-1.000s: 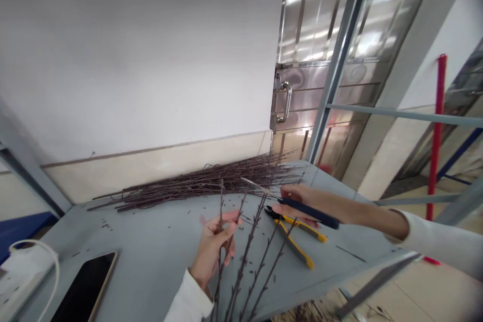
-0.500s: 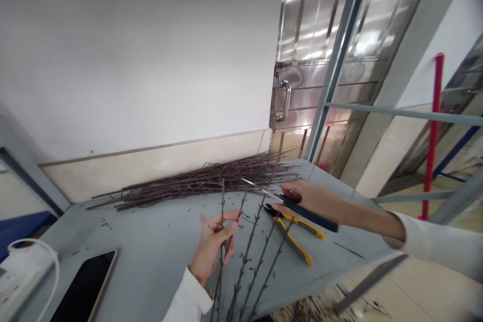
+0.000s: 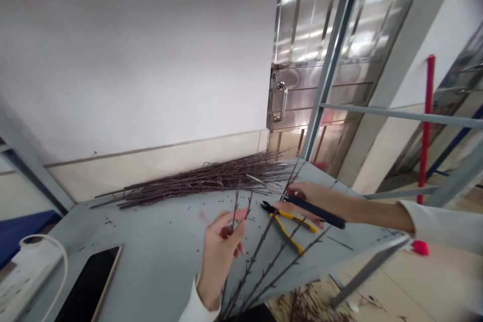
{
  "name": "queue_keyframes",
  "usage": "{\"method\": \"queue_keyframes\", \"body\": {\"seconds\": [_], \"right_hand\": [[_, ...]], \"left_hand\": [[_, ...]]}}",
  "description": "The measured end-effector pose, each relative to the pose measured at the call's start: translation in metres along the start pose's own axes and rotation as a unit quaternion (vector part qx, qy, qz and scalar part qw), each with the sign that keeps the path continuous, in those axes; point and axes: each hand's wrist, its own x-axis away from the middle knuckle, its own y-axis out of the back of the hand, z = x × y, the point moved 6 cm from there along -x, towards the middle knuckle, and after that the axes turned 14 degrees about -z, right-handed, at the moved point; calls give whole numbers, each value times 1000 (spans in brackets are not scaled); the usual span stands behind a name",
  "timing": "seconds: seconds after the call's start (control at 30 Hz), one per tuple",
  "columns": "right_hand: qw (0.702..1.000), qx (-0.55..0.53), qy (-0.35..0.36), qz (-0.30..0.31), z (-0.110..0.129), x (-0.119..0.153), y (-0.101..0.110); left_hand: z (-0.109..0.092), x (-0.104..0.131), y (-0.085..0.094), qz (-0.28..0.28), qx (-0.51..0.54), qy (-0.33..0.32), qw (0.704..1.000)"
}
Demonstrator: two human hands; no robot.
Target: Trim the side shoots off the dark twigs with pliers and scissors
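My left hand [image 3: 225, 239] is closed on thin budded twigs [image 3: 236, 206], which stand upright between thumb and fingers. More dark twigs [image 3: 260, 244] fan upward from the bottom edge, between my two hands. My right hand [image 3: 302, 198] grips a tool with a long dark handle [image 3: 317, 211] and a thin pointed metal end [image 3: 260, 181] aimed left; its exact kind is unclear. One of the twigs rises past the fingers of that hand. Just beneath, yellow-handled cutting pliers [image 3: 289, 226] lie on the grey tabletop [image 3: 158, 256] with their handles spread.
A long bundle of dark twigs [image 3: 196, 181] lies along the wall. On the left are a phone [image 3: 90, 282] and a white power strip [image 3: 30, 276] with a cable. Metal posts [image 3: 328, 70] frame the table. Twig scraps [image 3: 309, 304] litter the floor at lower right.
My left hand has shifted slightly right with its twigs. The fanned twigs lean further right, toward my right hand. My right hand still holds the dark-handled tool; the view has tilted slightly.
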Motion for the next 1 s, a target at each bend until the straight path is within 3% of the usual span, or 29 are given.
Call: {"method": "queue_keyframes", "body": {"seconds": [0.13,0.33,0.47,0.6,0.73,0.83,0.9,1.0], "right_hand": [[992,-31,-103,69,-3,15,-6],[979,-56,-161,112,-2,30,-10],[979,-71,-156,112,0,34,-10],[978,-86,-149,119,1,37,-10],[985,-68,-133,85,2,36,-8],[988,-50,-126,74,2,35,-7],[992,-44,-93,70,3,32,-6],[997,-22,-5,70,6,27,-3]], "left_hand": [[-13,19,-1,-82,-110,-181,974],[-20,42,-16,-143,-311,-424,839],[-25,52,-21,-161,-353,-502,773],[-25,60,-21,-152,-369,-529,749],[-23,62,-16,-158,-366,-531,748],[-26,59,-6,-176,-335,-510,773],[-27,53,1,-167,-285,-466,821],[-23,39,12,-122,-182,-346,912]]}}
